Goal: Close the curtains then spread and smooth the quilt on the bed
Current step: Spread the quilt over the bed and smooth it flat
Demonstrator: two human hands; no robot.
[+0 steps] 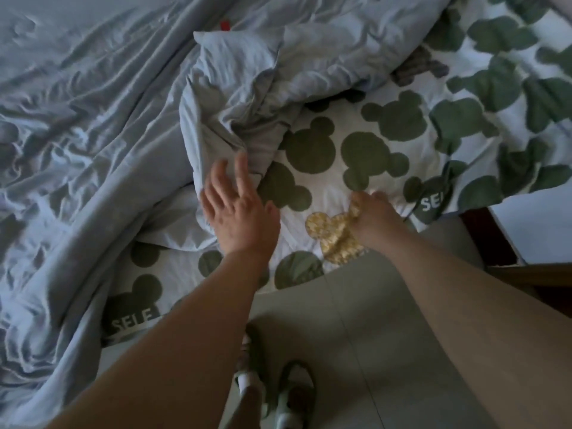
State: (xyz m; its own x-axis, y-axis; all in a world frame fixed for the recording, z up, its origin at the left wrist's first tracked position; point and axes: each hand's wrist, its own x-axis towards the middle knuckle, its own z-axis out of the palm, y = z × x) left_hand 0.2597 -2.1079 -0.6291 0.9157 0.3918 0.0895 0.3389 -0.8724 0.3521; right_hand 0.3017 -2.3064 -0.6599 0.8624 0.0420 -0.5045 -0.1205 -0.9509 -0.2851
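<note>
The quilt (356, 144) is white with dark green mouse-head shapes on one face and pale blue-grey on the other. It lies crumpled across the bed, its blue side bunched in folds at the centre. My left hand (238, 209) reaches out with fingers spread, touching the blue fold where it meets the patterned face. My right hand (371, 215) grips the quilt's near edge by a yellow mouse-head patch (328, 232), fingers curled into the fabric.
A wrinkled pale blue sheet (77, 119) covers the bed to the left. Tiled floor (356, 320) lies below the bed edge, with my feet in sandals (278, 394). A dark wooden piece of furniture with a white top (532, 230) stands at the right.
</note>
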